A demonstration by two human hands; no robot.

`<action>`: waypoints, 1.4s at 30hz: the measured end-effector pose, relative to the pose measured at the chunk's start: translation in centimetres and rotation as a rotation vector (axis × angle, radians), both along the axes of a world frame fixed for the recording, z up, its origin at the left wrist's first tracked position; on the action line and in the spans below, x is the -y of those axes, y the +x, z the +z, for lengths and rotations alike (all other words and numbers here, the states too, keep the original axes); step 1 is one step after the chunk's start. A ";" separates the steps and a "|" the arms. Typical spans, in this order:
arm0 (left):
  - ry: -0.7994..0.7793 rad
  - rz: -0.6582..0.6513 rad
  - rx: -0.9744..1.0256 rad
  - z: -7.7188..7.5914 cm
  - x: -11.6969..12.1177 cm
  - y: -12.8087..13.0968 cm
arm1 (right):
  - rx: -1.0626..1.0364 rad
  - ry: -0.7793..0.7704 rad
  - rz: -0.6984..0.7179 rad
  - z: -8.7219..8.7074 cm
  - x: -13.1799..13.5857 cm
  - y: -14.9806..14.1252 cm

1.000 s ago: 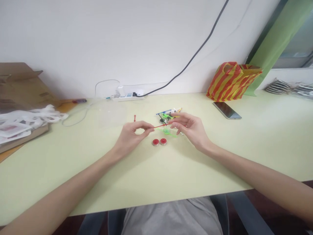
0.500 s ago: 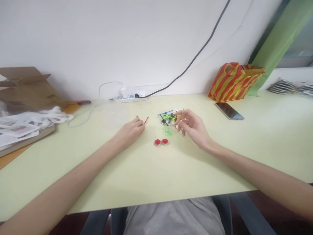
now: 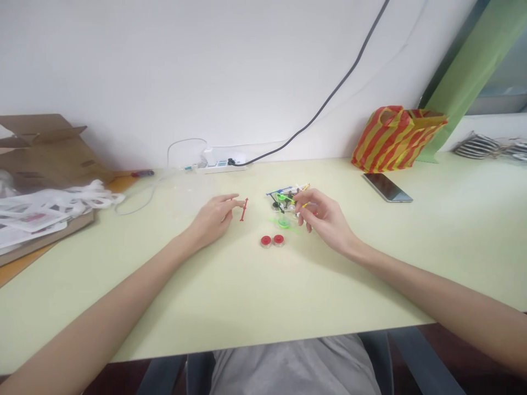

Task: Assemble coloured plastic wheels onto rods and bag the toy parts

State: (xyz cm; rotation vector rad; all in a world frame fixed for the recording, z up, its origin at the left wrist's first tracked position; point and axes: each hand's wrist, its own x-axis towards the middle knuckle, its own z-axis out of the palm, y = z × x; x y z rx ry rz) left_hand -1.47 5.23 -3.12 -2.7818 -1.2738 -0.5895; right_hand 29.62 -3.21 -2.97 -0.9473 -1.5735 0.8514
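Observation:
My left hand (image 3: 213,220) rests low over the table with its fingers stretched out and apart. Its index fingertip reaches a thin red rod (image 3: 244,210) with knobbed ends, which lies on the tabletop; whether they touch is hard to tell. My right hand (image 3: 325,219) bends loosely over a small pile of coloured plastic parts (image 3: 284,198) in green, blue, white, yellow and black. A gap shows between its thumb and index finger, and I see nothing held in it. Two red discs with clear rims, a left disc (image 3: 265,241) and a right disc (image 3: 279,240), lie side by side nearer to me.
A phone (image 3: 387,187) and a red-and-yellow striped bag (image 3: 397,140) stand at the right. Along the wall sits a power strip (image 3: 218,166) with a black cable (image 3: 329,96). A cardboard box (image 3: 53,153) and white straps (image 3: 82,195) occupy the left.
My left hand has drawn back to the left and spread its fingers, leaving the red rod on the table more upright in view. My right hand has barely moved at the pile.

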 end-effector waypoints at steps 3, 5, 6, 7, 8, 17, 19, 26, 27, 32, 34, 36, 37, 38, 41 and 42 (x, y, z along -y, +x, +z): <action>-0.010 -0.019 -0.069 -0.1 -0.1 0.0 | 0.006 0.012 0.001 0.0 0.0 0.0; -0.024 -0.009 -0.081 -0.2 -0.2 -0.1 | 0.010 0.020 0.001 0.0 0.0 0.1; -0.035 0.002 -0.076 -0.2 -0.3 -0.1 | 0.011 0.021 0.000 -0.1 -0.1 0.0; -0.047 0.011 -0.067 -0.2 -0.4 -0.2 | 0.012 0.022 -0.002 -0.1 -0.1 0.0; -0.061 0.016 -0.055 -0.2 -0.5 -0.3 | 0.013 0.022 -0.004 -0.1 -0.1 0.0; -0.106 0.031 -0.022 0.3 -0.6 -0.9 | 0.027 0.026 0.003 -0.3 -0.1 0.1; -0.105 0.034 -0.044 0.4 -0.6 -1.0 | 0.027 0.019 0.000 -0.2 -0.1 0.1; -0.111 0.052 -0.076 0.7 -0.6 -1.0 | 0.023 0.008 0.000 0.0 0.1 0.0; -0.106 0.052 -0.077 0.7 -0.6 -0.9 | 0.023 0.006 0.000 0.0 0.1 -0.1; -0.089 0.064 -0.082 0.8 -0.6 -0.9 | 0.024 0.007 -0.005 0.0 0.1 -0.1; -0.087 0.071 -0.088 0.7 -0.6 -0.9 | 0.026 0.009 -0.007 0.0 0.1 -0.1; -0.085 0.077 -0.100 0.7 -0.6 -0.9 | 0.027 0.008 -0.007 0.0 0.1 -0.1; -0.083 0.081 -0.105 0.6 -0.6 -0.9 | 0.027 0.006 -0.007 0.0 0.1 -0.1; -0.083 0.084 -0.111 0.6 -0.6 -0.9 | 0.028 0.005 -0.005 0.0 0.1 -0.1; -0.082 0.092 -0.119 0.6 -0.7 -1.0 | 0.033 0.005 -0.004 0.0 0.1 -0.1; -0.080 0.092 -0.120 0.6 -0.7 -1.0 | 0.035 0.005 -0.005 0.0 0.1 -0.1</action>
